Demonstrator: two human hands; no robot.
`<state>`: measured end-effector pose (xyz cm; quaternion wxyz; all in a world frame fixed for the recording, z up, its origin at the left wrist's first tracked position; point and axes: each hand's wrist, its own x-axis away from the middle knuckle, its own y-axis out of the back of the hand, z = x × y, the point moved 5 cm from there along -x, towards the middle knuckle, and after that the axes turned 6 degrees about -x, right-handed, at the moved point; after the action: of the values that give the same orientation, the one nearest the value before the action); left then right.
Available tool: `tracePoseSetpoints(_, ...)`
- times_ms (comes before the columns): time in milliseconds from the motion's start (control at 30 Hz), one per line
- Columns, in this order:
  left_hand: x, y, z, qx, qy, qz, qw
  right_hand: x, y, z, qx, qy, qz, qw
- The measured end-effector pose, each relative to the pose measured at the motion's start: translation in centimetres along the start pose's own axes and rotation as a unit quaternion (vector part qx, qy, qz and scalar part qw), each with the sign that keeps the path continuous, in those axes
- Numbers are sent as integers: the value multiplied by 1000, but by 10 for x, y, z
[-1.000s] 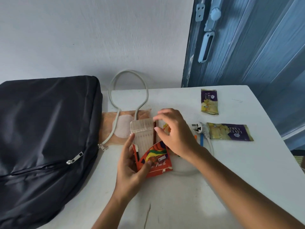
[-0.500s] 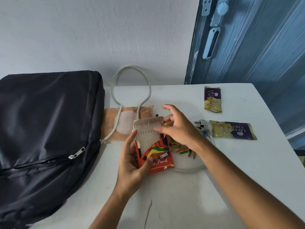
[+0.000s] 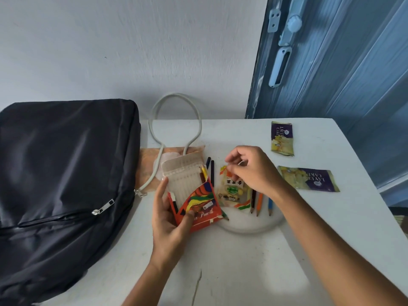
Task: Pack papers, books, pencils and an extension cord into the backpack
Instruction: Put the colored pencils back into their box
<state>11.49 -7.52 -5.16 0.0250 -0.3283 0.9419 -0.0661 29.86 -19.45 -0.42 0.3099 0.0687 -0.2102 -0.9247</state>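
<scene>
My left hand [image 3: 170, 219] grips an orange coloured-pencil box [image 3: 198, 206] with its flap up and two pencils [image 3: 204, 173] sticking out of it. To the right of the box my right hand [image 3: 249, 171] hovers over a small snack packet [image 3: 231, 191], fingers loosely curled and holding nothing. Several loose pencils [image 3: 259, 202] lie on the white table [image 3: 242, 261] below that hand, and two dark ones [image 3: 212, 171] lie beside the box. The grey extension cord [image 3: 174, 100] loops behind the box; its plug is hidden. A black backpack [image 3: 66, 162] lies zipped at the left.
A brownish paper sheet [image 3: 146, 160] lies under the cord beside the backpack. Two purple-and-yellow cake packets [image 3: 282, 138] [image 3: 309, 178] lie at the right. A blue door [image 3: 342, 62] stands behind the table's right corner. The table's right edge is close to the packets.
My right hand has left the top of the pencil box and moved right, over the snack packet and loose pencils. Two pencils now stand in the box. My left hand keeps hold of the box.
</scene>
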Motion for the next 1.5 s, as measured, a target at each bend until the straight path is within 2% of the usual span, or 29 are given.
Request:
tracePoseSetpoints(100,-1,7,0,19,-17,-45,999,4,-3,-6,76,29,-13,997)
tracePoseSetpoints(233,-1,9,2,36,-12,-64,997,2,-10,-7,124,62,-66,988)
tracePoseSetpoints(300,-2,10,4,45,0,-70,996,0,-21,-1,131,68,-49,988)
tracePoseSetpoints(400,-5,12,8,50,12,-67,996,-6,-42,7,174,62,19,983)
tracePoseSetpoints(533,-10,8,5,55,26,-29,998,-11,-55,10,293,87,54,951)
tracePoseSetpoints(700,-30,14,-8,-55,7,72,996,-9,-59,6,383,136,60,912)
tracePoseSetpoints(933,-47,29,-1,-94,-12,81,992,-3,-65,9,417,205,54,884)
tracePoseSetpoints(1167,-47,35,2,-20,31,64,997,-11,-65,4,454,294,95,836)
tracePoseSetpoints(1300,-43,43,6,-15,20,60,998,-8,-72,0,464,323,114,817)
tracePoseSetpoints(1500,-46,42,9,2,15,67,998,-7,-74,9,498,376,145,768)
